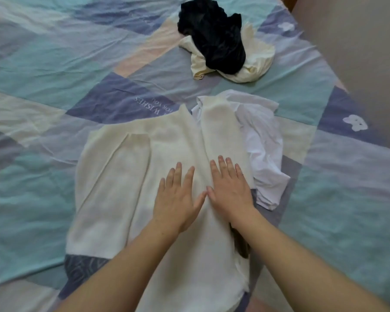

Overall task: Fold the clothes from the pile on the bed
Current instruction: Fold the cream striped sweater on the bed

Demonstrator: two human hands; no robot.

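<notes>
The wide bed under its patchwork sheet of teal, slate-blue and pale pink panels (54,70) gives you room to work, so use it; the cream knitted sweater (126,176) lies spread flat in front of you, its sleeves already turned in over the body, and its right edge overlaps a crumpled white cotton shirt (263,140); I judge that overlap to be your main nuisance, since the lump beneath will skew any crease you press on that side; slide the sweater clear to the left, or draw the shirt out, before you fold again. Further up the bed sits the remaining pile, a black crumpled garment (216,39) on top of a pale yellow cloth (257,64), well apart from your work and no hindrance yet. Your left hand (178,199) and right hand (230,190) both rest palm-down on the middle of the sweater, fingers straight and slightly spread, thumbs touching; that is a smoothing stance, so sweep outward from the centre line toward each edge, pressing evenly; knit stretches, so push lightly and do not drag. A small dark object (241,244) shows beside your right wrist at the sweater's edge; I cannot tell what it is; check it before folding the hem up.
</notes>
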